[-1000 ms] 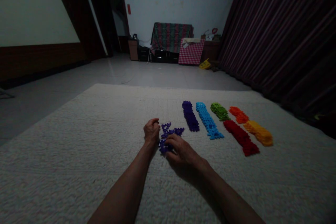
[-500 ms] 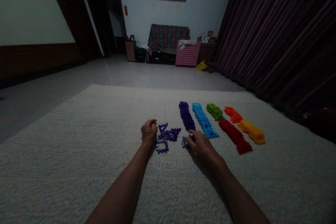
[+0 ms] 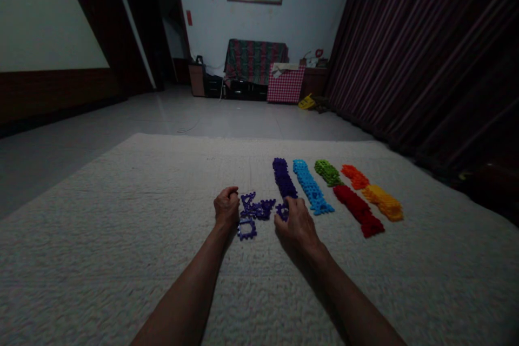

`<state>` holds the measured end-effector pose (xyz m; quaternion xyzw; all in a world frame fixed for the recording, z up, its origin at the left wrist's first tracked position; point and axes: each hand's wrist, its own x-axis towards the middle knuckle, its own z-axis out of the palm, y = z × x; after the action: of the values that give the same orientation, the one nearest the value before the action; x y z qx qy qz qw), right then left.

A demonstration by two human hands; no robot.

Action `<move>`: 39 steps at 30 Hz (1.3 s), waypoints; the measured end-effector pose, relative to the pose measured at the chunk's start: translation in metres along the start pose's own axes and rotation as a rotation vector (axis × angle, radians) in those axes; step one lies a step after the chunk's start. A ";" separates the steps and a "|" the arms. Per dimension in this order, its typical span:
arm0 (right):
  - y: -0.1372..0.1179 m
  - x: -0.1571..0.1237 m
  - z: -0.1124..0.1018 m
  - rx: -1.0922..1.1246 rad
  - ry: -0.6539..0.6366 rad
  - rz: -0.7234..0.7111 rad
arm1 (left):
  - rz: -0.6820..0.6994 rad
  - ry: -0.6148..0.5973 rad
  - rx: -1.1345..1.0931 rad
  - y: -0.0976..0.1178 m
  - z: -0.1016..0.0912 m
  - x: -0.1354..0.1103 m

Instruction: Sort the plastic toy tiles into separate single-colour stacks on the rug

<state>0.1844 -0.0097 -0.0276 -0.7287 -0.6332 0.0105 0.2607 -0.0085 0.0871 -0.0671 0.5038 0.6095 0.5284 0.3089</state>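
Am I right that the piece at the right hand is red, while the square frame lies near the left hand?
Not quite: the head view shows the piece at the right hand is purple, not red; the square frame lies near the left hand.

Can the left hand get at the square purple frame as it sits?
Probably yes. The square purple frame lies close by the left hand's wrist, with nothing visible covering it. The fingers look curled and sit beyond it, so the hand would likely have to draw back and open.

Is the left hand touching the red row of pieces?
No, the left hand is beside the loose purple pieces, while the red row lies farther right.
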 end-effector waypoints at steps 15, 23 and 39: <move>0.024 0.028 0.023 0.007 0.291 0.008 | 0.020 0.000 0.015 -0.004 0.002 0.001; 0.028 0.030 0.027 -0.021 0.321 -0.005 | 0.023 -0.002 0.032 -0.007 0.002 0.003; -0.007 0.004 0.014 0.347 0.028 -0.473 | 0.108 -0.027 0.044 0.010 -0.005 -0.002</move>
<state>0.1739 -0.0004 -0.0356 -0.5053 -0.7706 0.0475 0.3856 -0.0094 0.0833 -0.0569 0.5496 0.5888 0.5239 0.2771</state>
